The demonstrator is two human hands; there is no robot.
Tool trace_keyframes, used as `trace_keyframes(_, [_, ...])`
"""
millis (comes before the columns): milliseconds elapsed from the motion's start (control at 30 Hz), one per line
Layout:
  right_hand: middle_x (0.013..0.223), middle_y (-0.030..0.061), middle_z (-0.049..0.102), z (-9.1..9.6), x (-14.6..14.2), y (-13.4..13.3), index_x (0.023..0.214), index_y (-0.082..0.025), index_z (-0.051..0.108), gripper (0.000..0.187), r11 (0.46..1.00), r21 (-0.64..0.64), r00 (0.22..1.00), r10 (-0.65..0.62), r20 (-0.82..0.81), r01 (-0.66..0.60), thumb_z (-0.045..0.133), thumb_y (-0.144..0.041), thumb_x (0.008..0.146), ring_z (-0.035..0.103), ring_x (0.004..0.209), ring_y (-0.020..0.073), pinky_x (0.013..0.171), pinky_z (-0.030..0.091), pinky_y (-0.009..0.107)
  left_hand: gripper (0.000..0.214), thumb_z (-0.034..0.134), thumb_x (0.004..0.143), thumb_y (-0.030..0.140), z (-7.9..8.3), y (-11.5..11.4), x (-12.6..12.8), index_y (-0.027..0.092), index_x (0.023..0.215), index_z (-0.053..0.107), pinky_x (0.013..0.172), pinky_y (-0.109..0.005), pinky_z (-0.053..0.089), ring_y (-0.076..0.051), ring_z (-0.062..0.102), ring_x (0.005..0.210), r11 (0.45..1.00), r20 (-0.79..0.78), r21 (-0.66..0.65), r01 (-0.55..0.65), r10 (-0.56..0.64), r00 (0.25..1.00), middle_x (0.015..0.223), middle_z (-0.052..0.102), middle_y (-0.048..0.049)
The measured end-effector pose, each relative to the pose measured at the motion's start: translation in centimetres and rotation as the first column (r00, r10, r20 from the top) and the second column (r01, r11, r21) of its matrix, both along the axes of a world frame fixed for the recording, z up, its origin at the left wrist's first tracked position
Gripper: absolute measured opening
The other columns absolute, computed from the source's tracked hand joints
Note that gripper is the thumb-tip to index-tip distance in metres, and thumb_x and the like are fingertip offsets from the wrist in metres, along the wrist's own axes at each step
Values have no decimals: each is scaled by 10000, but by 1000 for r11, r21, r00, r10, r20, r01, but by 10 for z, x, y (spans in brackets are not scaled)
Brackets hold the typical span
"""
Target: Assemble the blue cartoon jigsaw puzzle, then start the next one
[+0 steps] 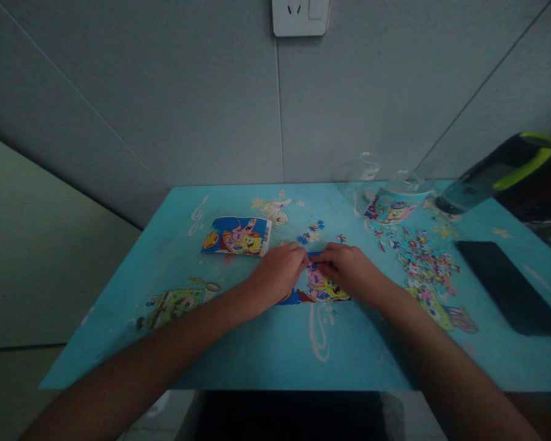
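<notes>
A partly joined jigsaw puzzle (316, 283) with a yellow cartoon sponge and a pink starfish lies flat near the table's middle. My left hand (281, 269) covers its left part, with fingers closed at the upper edge. From the other side my right hand (346, 267) reaches in, thumb and fingers pinched on that same edge. The fingertips of both hands nearly meet there; any single piece between them is too small to make out. Several loose blue pieces (311, 234) lie just beyond my hands. Behind my left hand rests the picture card (239, 236) with a matching design.
To the right spreads a heap of loose jigsaw pieces (425, 263), beside a dark flat slab (514, 288). Behind it stand a clear tub with a printed band (397, 205), a clear container (366, 184) and a dark bottle (491, 171). The blue table (266, 361) meets the wall.
</notes>
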State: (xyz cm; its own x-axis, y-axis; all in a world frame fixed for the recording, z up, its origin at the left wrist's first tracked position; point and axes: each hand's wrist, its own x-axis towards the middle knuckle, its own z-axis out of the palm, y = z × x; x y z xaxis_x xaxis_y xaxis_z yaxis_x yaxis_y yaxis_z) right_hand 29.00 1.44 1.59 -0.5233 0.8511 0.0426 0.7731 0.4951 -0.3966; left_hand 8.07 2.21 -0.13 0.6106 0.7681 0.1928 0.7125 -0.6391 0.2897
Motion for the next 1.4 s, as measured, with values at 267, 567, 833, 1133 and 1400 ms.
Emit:
trace_keyframes(267, [901,36,694,-1,-2,2,1093,-319,771,297,999,-28,999,-18,46,19,588,-165,916,649,814,166,750,449,268,170,470,1007,164,12,5,-5,140,927,618,778,-346,395,-201,574,861,961,-168,222,165,-129,977,916,605,-60])
trace_keyframes(567, [919,49,704,9,5,1,1106,-261,763,279,999,-14,986,27,-163,-30,566,-158,937,640,834,170,782,467,296,145,500,1022,226,19,25,-30,210,1051,641,840,-317,409,-156,563,914,826,-87,365,430,-429,899,1008,641,-34])
trace_keyframes(833, [1036,21,760,23,-5,-9,1123,-225,749,253,891,-411,788,-112,-606,-190,603,-323,941,670,910,170,828,531,308,182,487,1031,283,9,19,-33,235,1019,662,855,-301,445,-146,573,941,896,176,312,317,-382,907,1010,644,-36])
trace_keyframes(1133, [784,24,747,12,-4,-2,1071,-210,777,300,783,-622,693,-447,-565,-3,695,-403,857,602,609,111,593,504,251,235,603,973,269,11,0,-20,203,1198,604,850,-286,512,-134,651,918,965,556,-165,205,-81,827,998,695,-29])
trace_keyframes(1400, [821,60,772,12,-6,-3,975,-183,799,296,704,-709,662,-550,-509,40,749,-411,793,641,635,126,604,512,255,224,764,851,268,6,-12,-9,171,1025,660,809,-284,527,-139,622,877,981,592,-193,36,87,801,931,651,-28])
